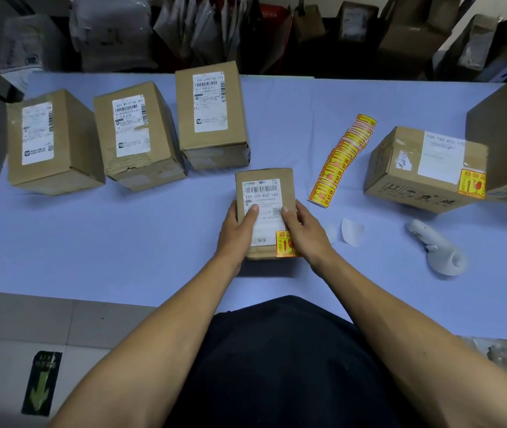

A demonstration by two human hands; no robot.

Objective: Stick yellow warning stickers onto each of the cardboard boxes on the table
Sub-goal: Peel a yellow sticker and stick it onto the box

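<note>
At counter [122, 242] centre, both hands (left [240, 225], right [303, 230]) grip a stickered box [264, 186]; the right may scuff its sticker [283, 244] loose.

Bare table [91, 242] left; sticker strip [340, 159], white tool [437, 251] crowd right.

L grip [240, 225], R grip [303, 230]: both clasping.

The right hand [303, 233] hides part of the yellow sticker [284, 244].
</note>
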